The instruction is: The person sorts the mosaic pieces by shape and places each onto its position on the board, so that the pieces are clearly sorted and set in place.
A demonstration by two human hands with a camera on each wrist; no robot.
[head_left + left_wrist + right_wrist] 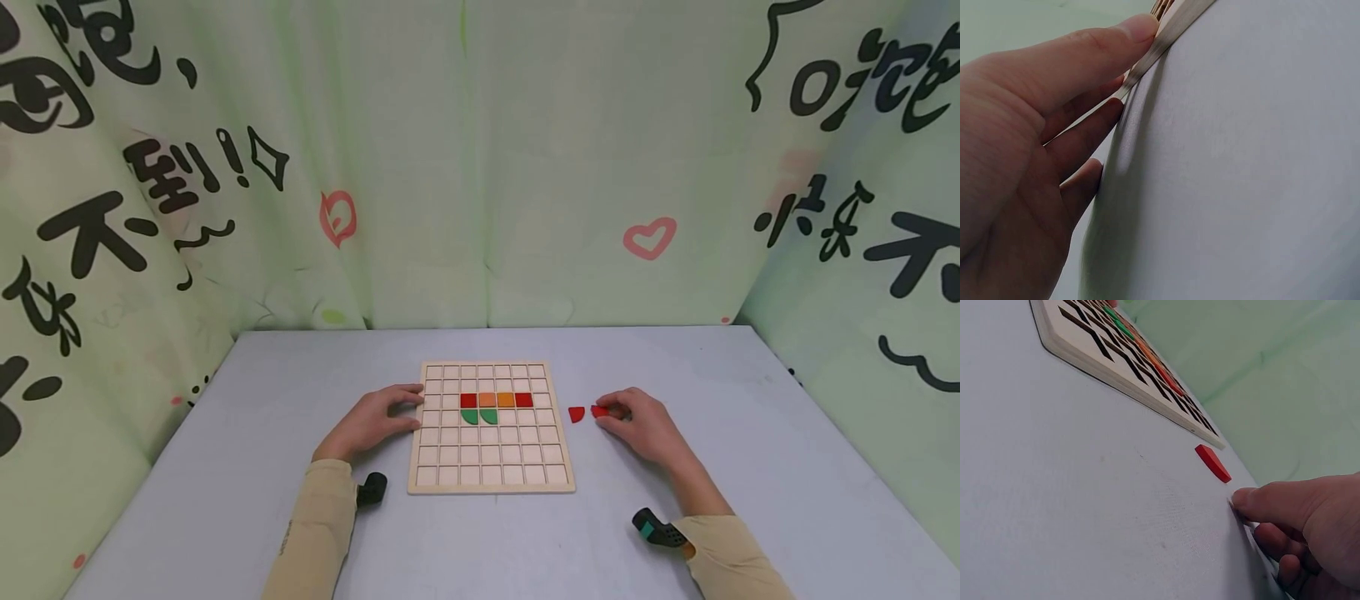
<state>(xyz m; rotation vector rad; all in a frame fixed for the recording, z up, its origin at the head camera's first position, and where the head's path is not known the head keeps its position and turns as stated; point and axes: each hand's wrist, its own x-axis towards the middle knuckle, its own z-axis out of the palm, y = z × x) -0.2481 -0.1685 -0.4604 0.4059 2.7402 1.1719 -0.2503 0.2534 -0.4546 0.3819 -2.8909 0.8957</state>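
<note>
A wooden grid board [457, 479] lies on the table. One row holds two red squares [468, 401] with two orange squares [497, 400] between them; below are two green quarter-circle pieces [479, 417]. My left hand [378, 423] touches the board's left edge; in the left wrist view its thumb [1138, 30] is on the rim, fingers loosely extended. To the right of the board, my right hand [641, 423] pinches a red quarter-circle piece [597, 411] by the tabletop. The thumb hides that piece in the right wrist view. A second red quarter-circle piece [576, 414] lies between hand and board.
A white table [285, 367] carries everything. Light green curtains [555, 167] with dark lettering and red hearts stand behind it and at both sides. Each forearm wears a black wrist camera [372, 490] near a beige sleeve [322, 508].
</note>
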